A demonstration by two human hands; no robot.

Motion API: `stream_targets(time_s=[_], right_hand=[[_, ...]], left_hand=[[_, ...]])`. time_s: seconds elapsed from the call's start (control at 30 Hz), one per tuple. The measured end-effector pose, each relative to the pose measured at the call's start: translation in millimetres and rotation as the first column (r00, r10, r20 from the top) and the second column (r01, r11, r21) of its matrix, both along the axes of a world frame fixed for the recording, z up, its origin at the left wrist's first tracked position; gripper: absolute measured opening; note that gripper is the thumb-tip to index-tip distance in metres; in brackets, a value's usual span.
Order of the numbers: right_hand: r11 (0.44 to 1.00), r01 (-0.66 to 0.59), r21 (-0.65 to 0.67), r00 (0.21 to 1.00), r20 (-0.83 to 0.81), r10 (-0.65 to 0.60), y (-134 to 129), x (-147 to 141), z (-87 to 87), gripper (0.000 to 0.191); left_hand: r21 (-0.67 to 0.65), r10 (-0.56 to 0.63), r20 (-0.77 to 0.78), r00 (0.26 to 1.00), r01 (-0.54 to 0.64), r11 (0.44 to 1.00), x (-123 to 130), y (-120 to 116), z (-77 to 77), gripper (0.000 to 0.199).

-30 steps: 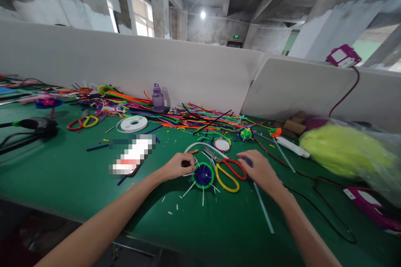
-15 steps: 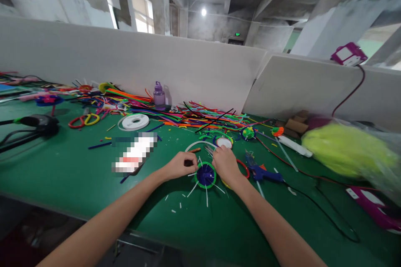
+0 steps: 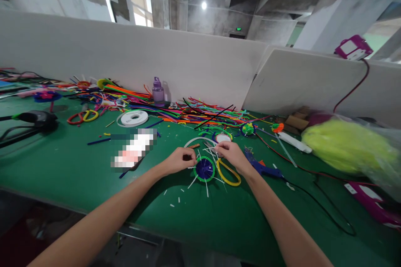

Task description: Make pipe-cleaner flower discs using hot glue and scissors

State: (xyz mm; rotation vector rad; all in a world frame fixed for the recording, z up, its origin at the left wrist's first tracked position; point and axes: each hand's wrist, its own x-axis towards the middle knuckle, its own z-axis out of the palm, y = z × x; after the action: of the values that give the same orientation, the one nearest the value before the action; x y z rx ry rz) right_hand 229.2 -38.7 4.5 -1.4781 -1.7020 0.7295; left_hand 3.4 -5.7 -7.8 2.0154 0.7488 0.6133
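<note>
Probably light and flexible, the disc (image 3: 205, 171) suited gentle holding at its rim (image 3: 213, 172), where the left hand (image 3: 181, 161) seemingly pinched it, while the right hand (image 3: 232, 155) pinched a strip (image 3: 209, 148).

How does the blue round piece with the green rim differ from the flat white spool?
The green-rimmed blue round piece has thin white strips sticking outward; the flat white spool has a hole in its middle. The piece lies close by the left hand; the spool lies farther back, untouched. Both are round.

No legible text or signs
</note>
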Motion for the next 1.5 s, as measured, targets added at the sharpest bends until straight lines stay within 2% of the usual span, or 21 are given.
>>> stream_targets(time_s=[0.07, 0.17, 0.33, 0.53, 0.87, 1.0, 1.13, 1.5], right_hand=[[0.997, -0.042, -0.061, 0.983, -0.181, 0.031, -2, -2, 3.1, 0.022], [0.985, -0.095, -0.143, 0.914, -0.406, 0.029, -6, -5, 8.0, 0.013], [0.979, -0.062, -0.195, 0.909, -0.417, -0.026, -7, -7, 8.7, 0.014], [0.985, -0.086, -0.148, 0.872, -0.489, 0.002, -6, -8, 6.2, 0.018], [0.996, -0.089, -0.026, 0.857, -0.512, 0.063, -8, -21, 2.4, 0.014], [0.995, -0.077, 0.061, 0.888, -0.449, 0.097, -10, -24, 2.8, 0.012], [0.99, -0.022, 0.141, 0.94, -0.333, 0.068, -13, -26, 9.0, 0.014], [0.985, 0.023, 0.172, 0.962, -0.273, 0.026, -16, -31, 8.9, 0.011]], left_hand=[[-0.013, -0.004, -0.007, 1.0, 0.004, 1.0, 0, 0, 0.4, 0.02], [-0.025, -0.008, -0.005, 1.0, 0.007, 1.0, 0, 0, 1.7, 0.021], [-0.018, -0.011, 0.002, 1.0, 0.011, 1.0, 1, 0, 3.1, 0.021], [-0.03, 0.013, -0.014, 1.0, -0.013, 0.999, 0, 0, 3.3, 0.022], [-0.065, 0.018, 0.016, 1.0, -0.017, 0.998, 2, -2, 5.6, 0.02], [-0.08, 0.028, 0.02, 0.999, -0.026, 0.996, 2, -2, 5.9, 0.02], [-0.08, 0.027, 0.019, 0.999, -0.025, 0.996, 1, -1, 4.6, 0.019], [-0.059, 0.038, -0.014, 0.999, -0.039, 0.997, 1, -2, 5.5, 0.019]])
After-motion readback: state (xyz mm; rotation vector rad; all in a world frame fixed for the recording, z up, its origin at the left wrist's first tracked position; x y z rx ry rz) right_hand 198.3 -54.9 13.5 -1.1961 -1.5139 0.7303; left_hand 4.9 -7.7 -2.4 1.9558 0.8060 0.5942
